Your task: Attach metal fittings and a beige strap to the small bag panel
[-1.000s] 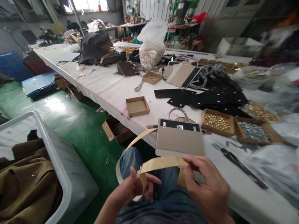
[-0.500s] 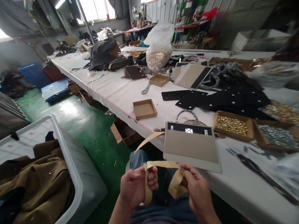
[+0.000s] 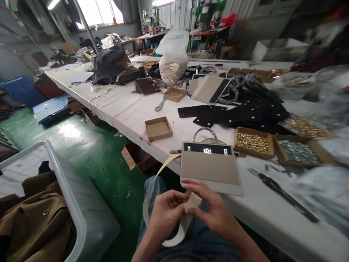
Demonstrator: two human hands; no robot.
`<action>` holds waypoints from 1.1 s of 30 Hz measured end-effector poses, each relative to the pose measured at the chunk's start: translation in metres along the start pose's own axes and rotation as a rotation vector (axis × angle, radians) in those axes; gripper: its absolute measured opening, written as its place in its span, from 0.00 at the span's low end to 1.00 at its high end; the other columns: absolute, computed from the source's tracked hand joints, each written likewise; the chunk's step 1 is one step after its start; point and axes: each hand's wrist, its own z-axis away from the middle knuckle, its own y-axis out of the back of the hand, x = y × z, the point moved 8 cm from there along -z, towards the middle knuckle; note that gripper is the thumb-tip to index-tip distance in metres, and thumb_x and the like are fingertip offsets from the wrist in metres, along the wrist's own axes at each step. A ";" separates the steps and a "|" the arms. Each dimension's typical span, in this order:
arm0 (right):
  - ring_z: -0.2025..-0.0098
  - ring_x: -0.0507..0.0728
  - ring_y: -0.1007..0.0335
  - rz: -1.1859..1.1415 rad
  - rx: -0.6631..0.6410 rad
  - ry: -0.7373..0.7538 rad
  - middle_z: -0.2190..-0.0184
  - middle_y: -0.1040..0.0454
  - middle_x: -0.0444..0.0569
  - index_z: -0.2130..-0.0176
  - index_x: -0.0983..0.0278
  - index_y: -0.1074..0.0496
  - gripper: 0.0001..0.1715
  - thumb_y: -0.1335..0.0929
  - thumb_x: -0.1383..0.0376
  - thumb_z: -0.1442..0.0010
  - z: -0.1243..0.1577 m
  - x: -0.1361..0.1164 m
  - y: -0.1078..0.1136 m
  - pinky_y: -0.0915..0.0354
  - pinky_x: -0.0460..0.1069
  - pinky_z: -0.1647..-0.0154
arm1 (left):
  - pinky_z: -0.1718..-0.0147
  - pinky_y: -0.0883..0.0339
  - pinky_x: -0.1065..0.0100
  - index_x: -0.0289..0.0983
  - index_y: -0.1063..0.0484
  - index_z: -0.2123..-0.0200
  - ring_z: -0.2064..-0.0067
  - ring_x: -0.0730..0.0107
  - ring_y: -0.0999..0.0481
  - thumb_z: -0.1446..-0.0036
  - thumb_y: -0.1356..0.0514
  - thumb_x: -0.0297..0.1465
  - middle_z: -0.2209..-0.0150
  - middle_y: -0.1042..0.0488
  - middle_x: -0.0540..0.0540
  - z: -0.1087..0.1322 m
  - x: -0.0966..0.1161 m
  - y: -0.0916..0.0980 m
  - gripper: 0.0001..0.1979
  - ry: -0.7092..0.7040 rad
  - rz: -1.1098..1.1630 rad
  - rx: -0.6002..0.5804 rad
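Observation:
My left hand and my right hand meet above my lap, both closed on a pale tan strap. Its end sits pinched between the fingers, and a loop hangs below them. The strap's other length curves up on the left to a brown end piece with metal at the table edge. Just beyond my hands lies a flat beige bag panel, with a black band, small metal fittings and a ring-shaped handle behind it.
On the table are cardboard trays of gold studs and silver studs, a cardboard tray, black punched pieces and dark long-handled pliers. A grey bin with brown cloth stands left.
My hands have come together, and the strap once stretched between them is now gathered at my fingertips with its loop hanging lower. The view has shifted slightly right.

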 end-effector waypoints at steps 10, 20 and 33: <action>0.32 0.66 0.23 -0.121 0.291 -0.051 0.34 0.20 0.52 0.44 0.54 0.15 0.12 0.23 0.52 0.21 0.016 0.027 -0.016 0.30 0.59 0.27 | 0.54 0.24 0.63 0.38 0.18 0.54 0.55 0.55 0.17 0.30 0.26 0.36 0.57 0.17 0.41 0.004 -0.009 -0.002 0.09 -0.191 -0.180 0.288; 0.55 0.65 0.22 -0.269 0.483 -0.253 0.58 0.17 0.54 0.58 0.63 0.12 0.31 0.24 0.38 0.25 0.019 0.042 -0.002 0.25 0.53 0.54 | 0.41 0.26 0.58 0.41 0.20 0.35 0.38 0.53 0.22 0.20 0.34 0.37 0.38 0.22 0.37 -0.008 0.027 -0.036 0.16 -0.510 -0.491 0.184; 0.64 0.60 0.28 0.263 0.434 -0.090 0.64 0.22 0.48 0.65 0.59 0.19 0.28 0.23 0.41 0.23 0.018 0.026 0.047 0.32 0.54 0.61 | 0.63 0.29 0.66 0.37 0.21 0.59 0.66 0.64 0.21 0.13 0.46 0.46 0.64 0.19 0.44 -0.023 0.009 -0.049 0.25 -0.194 -0.453 -0.148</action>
